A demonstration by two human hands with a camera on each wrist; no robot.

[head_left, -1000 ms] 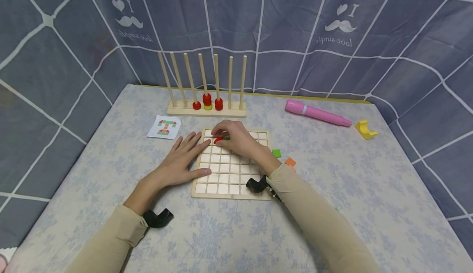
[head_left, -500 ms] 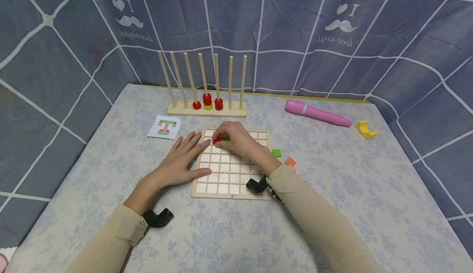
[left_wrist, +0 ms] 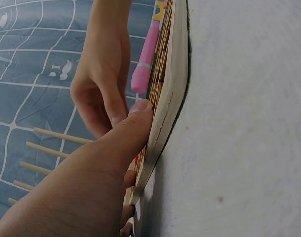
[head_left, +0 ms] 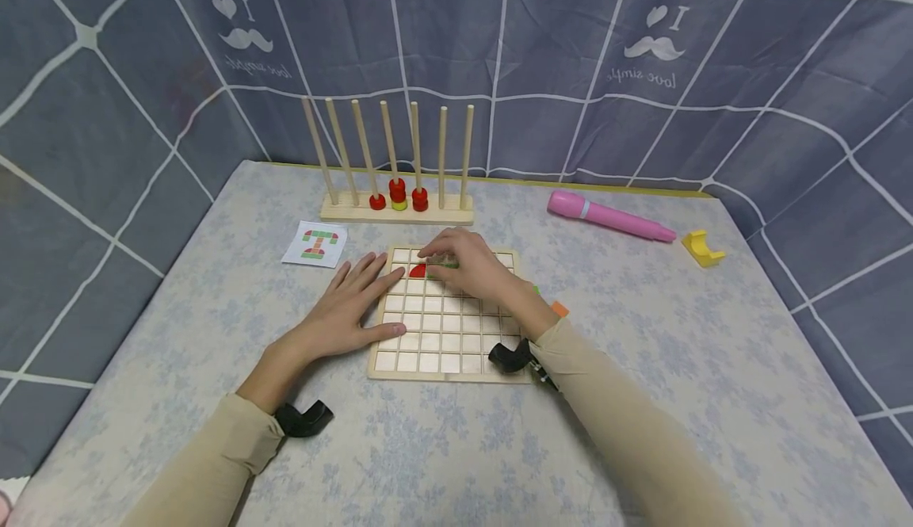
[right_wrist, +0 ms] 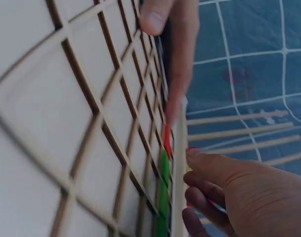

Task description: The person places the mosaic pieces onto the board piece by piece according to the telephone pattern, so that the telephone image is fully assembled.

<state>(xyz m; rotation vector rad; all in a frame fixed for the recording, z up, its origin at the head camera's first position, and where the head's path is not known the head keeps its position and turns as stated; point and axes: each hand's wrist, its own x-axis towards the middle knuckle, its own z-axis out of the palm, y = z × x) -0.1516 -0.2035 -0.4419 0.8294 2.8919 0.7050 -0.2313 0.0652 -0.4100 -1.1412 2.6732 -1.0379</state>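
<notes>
My left hand (head_left: pixel 342 313) lies with fingers spread over the left edge of a wooden grid board (head_left: pixel 431 342). In the left wrist view its thumb (left_wrist: pixel 135 121) rests along the board's near side. A red tile (head_left: pixel 418 271) with one rounded corner sits in a cell of the second row from the back. Just right of it are green tiles (right_wrist: pixel 164 197) in a line, partly covered by my right hand (head_left: pixel 471 269) in the head view. That hand hovers over them with loosely bent fingers. The right wrist view shows its fingertips apart from the tiles, holding nothing.
A card (head_left: pixel 314 245) with a coloured tile pattern lies left of the board. Behind stands a peg rack (head_left: pixel 349 211) with red and yellow rings. Orange (head_left: pixel 559 309) and green tiles lie beside my right forearm. A pink stick (head_left: pixel 606 216) and yellow holder (head_left: pixel 702 250) lie at back right.
My right fingers have let go of the red tile, which now lies flat in its cell. That hand has shifted slightly right. My left hand has stayed in place.
</notes>
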